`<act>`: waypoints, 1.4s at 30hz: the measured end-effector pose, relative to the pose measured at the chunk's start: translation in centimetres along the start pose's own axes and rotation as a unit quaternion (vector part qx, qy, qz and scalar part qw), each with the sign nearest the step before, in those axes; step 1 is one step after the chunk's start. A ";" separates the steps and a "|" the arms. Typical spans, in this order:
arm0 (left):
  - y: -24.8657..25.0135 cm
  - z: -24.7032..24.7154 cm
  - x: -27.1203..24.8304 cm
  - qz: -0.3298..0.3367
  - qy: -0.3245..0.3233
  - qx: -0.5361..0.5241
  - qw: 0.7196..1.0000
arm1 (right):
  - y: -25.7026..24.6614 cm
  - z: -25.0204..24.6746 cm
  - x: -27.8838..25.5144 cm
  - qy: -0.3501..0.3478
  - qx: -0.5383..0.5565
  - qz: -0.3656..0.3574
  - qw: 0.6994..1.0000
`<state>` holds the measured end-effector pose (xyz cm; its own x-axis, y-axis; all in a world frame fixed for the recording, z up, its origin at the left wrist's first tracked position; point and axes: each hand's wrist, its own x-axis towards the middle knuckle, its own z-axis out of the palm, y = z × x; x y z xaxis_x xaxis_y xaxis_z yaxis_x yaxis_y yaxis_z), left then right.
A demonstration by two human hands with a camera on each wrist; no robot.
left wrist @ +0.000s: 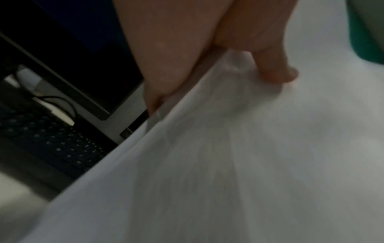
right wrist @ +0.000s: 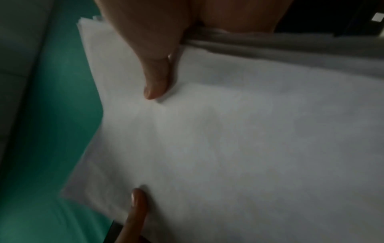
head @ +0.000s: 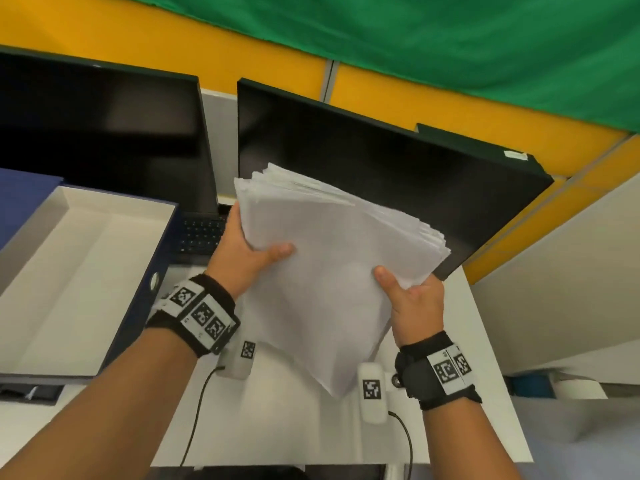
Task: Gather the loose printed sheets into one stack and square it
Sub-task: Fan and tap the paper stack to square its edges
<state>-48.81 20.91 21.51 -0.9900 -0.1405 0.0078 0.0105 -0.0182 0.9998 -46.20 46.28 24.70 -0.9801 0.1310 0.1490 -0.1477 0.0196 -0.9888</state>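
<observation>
stack of white printed paper sheets [head: 332, 271] was off the white desk [head: 284, 427], tilted, long axis running 5 to 11 o'clock. near corner hung at 6. right hand [head: 414, 303] clamped the 3 o'clock edge, thumb on top; left hand [head: 247, 252] clamped the 9 o'clock edge, slightly farther out. far edges at 12–2 were fanned, so squaring looked not yet done. black monitor [head: 381, 161] beyond.

Two dark monitors [head: 363, 161], black keyboard [head: 202, 233], open blue box [head: 69, 271] — white desk [head: 284, 420]

Office desk: monitors [head: 363, 174], keyboard [head: 202, 233].
</observation>
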 end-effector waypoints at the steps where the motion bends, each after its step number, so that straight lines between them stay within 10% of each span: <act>1: 0.5 -0.3 0.2 -0.012 -0.006 0.018 1.000 | 0.0 -0.1 0.0 -0.007 -0.005 0.004 1.000; 11: 1.6 0.4 -1.2 0.096 0.071 0.008 0.993 | -0.6 0.3 0.1 0.029 -0.005 -0.049 0.998; 16: -2.0 0.5 -1.9 0.036 0.039 0.088 0.995 | 1.7 0.9 -1.4 0.040 -0.040 0.026 0.998; 24: -1.0 0.8 -0.9 0.024 0.106 0.017 0.994 | -0.9 1.5 -0.3 0.096 -0.037 -0.042 0.994; 31: 0.8 2.5 -0.8 0.031 0.049 -0.096 0.994 | -1.0 2.3 0.7 0.158 -0.134 -0.082 0.975; 42: 0.4 1.5 -1.2 0.080 -0.049 0.074 0.993 | -1.0 2.4 1.6 0.199 -0.167 -0.070 0.963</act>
<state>-47.86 22.53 21.90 -0.9863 -0.0329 0.1618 0.1555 0.1437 0.9773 -47.94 44.11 25.91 -0.8150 0.4727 0.3351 -0.1587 0.3740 -0.9137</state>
